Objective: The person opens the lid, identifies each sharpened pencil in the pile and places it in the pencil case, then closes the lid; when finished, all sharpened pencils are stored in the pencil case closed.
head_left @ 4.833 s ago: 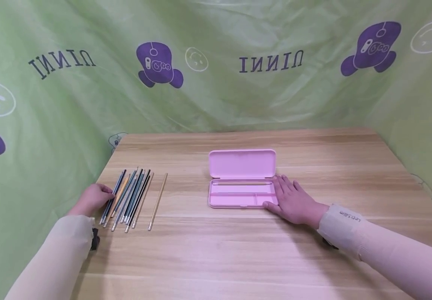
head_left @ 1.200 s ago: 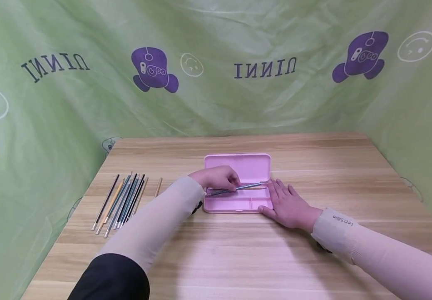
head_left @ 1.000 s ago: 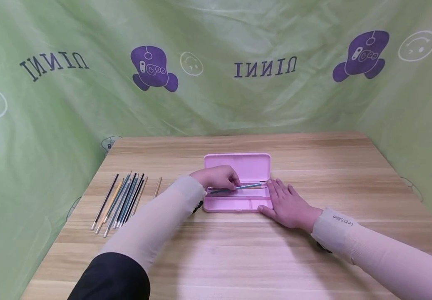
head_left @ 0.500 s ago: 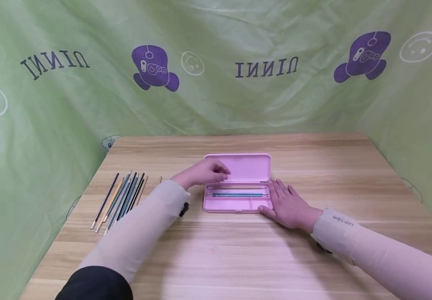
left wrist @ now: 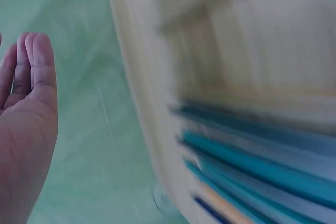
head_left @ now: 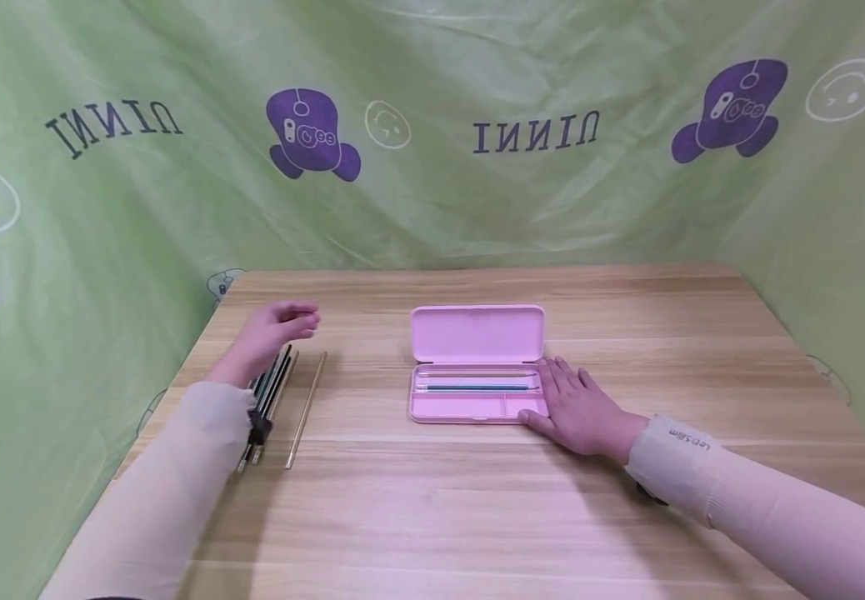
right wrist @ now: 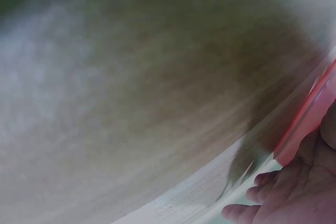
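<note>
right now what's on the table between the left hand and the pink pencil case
In the head view, one loose tan pencil lies between the left hand and the pencil case; beyond it, only bare table.

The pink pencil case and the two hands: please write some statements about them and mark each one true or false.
1. The pink pencil case is closed. False: its lid stands open.
2. The right hand lies flat against the case's right end. True.
3. The left hand holds a pencil. False: it is empty, above the row of pencils.
4. Pencils lie in the case's long compartment. True.
5. The case stands on a wooden table. True.
</note>
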{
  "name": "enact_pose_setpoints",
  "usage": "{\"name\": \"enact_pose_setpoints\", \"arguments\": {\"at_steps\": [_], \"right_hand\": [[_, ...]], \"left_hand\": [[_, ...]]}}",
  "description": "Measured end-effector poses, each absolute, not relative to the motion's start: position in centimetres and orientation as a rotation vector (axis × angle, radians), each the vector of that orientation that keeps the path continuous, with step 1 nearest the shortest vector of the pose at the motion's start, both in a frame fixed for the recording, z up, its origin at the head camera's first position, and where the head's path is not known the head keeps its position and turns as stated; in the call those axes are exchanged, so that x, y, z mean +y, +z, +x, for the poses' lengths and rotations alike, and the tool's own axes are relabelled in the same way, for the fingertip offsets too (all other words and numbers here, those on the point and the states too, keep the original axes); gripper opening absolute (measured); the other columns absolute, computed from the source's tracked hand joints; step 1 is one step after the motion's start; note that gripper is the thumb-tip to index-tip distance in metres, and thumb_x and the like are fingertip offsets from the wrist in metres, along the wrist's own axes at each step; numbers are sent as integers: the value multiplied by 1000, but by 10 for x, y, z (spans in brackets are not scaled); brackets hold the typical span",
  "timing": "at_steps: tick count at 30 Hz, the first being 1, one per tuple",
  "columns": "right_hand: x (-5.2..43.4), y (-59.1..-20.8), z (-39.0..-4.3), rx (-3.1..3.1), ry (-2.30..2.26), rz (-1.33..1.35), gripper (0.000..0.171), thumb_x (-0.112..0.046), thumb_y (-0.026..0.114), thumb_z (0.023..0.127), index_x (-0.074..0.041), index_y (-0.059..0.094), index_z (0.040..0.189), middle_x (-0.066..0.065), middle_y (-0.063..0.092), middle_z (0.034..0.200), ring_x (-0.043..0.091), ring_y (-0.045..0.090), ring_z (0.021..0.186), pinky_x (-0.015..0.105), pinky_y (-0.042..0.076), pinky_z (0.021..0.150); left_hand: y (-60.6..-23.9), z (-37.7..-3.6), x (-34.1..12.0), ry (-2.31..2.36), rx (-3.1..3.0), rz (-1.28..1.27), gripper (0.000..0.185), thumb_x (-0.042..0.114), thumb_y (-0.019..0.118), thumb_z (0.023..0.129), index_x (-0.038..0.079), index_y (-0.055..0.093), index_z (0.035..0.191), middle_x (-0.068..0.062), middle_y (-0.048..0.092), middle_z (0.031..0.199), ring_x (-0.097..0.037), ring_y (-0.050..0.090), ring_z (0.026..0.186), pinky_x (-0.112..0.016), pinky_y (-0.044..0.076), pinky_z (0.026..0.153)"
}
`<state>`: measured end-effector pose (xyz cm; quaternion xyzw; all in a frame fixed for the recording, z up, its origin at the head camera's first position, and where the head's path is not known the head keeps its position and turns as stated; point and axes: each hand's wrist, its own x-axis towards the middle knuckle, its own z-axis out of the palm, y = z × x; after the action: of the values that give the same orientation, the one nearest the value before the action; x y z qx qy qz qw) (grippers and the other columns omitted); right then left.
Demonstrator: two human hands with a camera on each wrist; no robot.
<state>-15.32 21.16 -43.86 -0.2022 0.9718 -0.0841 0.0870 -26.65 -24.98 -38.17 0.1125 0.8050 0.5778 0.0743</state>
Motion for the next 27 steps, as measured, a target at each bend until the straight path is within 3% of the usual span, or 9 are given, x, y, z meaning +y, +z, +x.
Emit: {"name": "enact_pose_setpoints", "arguments": {"at_steps": [3, 5, 8, 12, 16, 22, 25, 27], "right_hand": [[211, -438, -153, 2899, -255, -610, 91, -55, 45, 106, 19, 21, 154, 36, 21, 162, 51, 19, 150, 69, 20, 118], [211, -439, -153, 2905, -263, -613, 90, -53, 46, 106, 18, 21, 154, 36, 22, 162, 51, 19, 150, 69, 20, 118], [212, -440, -154, 2912, -261, -616, 89, -53, 47, 106, 18, 21, 154, 36, 21, 162, 52, 19, 150, 69, 20, 117], [213, -441, -154, 2913, -264, -622, 90, -54, 46, 106, 18, 21, 154, 36, 21, 162, 52, 19, 150, 69, 20, 118], [214, -442, -154, 2910, -301, -625, 92, -55, 48, 105, 18, 22, 154, 36, 21, 162, 53, 19, 149, 70, 19, 117], [215, -445, -155, 2913, -312, -634, 94, -58, 44, 105, 18, 20, 154, 36, 19, 162, 54, 17, 149, 71, 18, 117], [215, -446, -156, 2916, -318, -643, 95, -59, 44, 105, 18, 20, 154, 36, 18, 162, 54, 17, 149, 71, 17, 117], [215, -446, -156, 2918, -329, -644, 95, -58, 45, 105, 19, 20, 154, 36, 18, 162, 54, 17, 149, 71, 17, 117]], "left_hand": [[-383, -258, -280, 1715, 2497, 284, 47, 5, 58, 105, -23, 43, 140, 5, 64, 108, 0, 63, 95, -18, 54, 89], [-385, -253, -298, 1674, 2545, 250, 48, 7, 58, 105, -22, 42, 141, 7, 64, 108, 0, 62, 96, -19, 54, 89], [-390, -243, -321, 1574, 2588, 178, 54, 12, 58, 106, -20, 39, 144, -9, 63, 121, 2, 60, 99, -21, 53, 93], [-401, -232, -345, 1501, 2594, 85, 58, 14, 57, 106, -18, 32, 148, -33, 46, 141, 3, 57, 100, -21, 52, 94], [-414, -221, -357, 1503, 2610, 10, 57, 9, 58, 105, -20, 32, 147, -37, 44, 141, 0, 58, 97, -20, 53, 90], [-425, -208, -357, 1414, 2672, -75, 54, 13, 58, 106, -20, 38, 143, -37, 49, 137, -3, 57, 96, -16, 53, 82], [-429, -206, -356, 1272, 2764, -88, 50, 13, 56, 106, -21, 43, 140, -38, 54, 132, -19, 61, 102, -19, 51, 81], [-431, -205, -355, 1154, 2841, -80, 46, 11, 56, 105, -21, 47, 136, -37, 58, 127, -34, 63, 105, -28, 54, 85]]}}
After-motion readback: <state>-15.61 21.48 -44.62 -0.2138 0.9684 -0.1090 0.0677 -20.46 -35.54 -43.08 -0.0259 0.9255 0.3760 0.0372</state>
